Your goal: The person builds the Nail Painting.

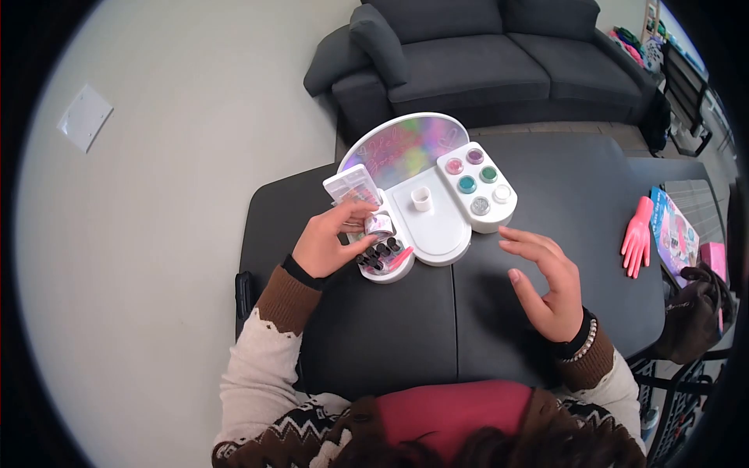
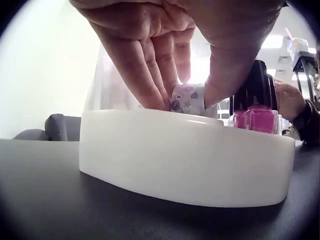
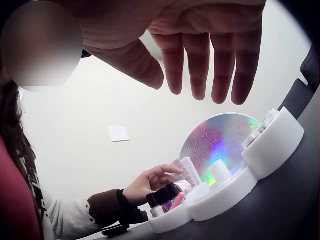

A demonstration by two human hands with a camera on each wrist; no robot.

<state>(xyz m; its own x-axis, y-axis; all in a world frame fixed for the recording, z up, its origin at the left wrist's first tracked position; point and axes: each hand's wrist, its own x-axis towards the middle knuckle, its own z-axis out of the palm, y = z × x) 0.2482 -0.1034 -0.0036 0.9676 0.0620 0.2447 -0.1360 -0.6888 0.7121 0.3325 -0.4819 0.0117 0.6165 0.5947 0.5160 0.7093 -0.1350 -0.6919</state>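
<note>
The left hand [image 1: 335, 238] grips a small white patterned roll [image 1: 379, 225] between thumb and fingers, at the left compartment of a white tray set [image 1: 442, 256]. In the left wrist view the roll [image 2: 188, 99] sits low between the fingertips, just above the tray wall [image 2: 185, 155]. Beside it stand nail polish bottles with black caps [image 1: 378, 256] and pink sticks [image 1: 399, 260]. A clear case [image 1: 353, 185] leans behind the hand. The right hand [image 1: 550, 288] hovers over the table right of the tray, fingers extended and holding nothing.
A small white cup [image 1: 421, 199] stands mid-tray; jars of coloured glitter [image 1: 466, 184] fill the right section. An iridescent round panel [image 1: 406, 148] rises behind. Farther right lie a pink model hand [image 1: 637, 238], a box [image 1: 675, 226] and a dark bag [image 1: 697, 312].
</note>
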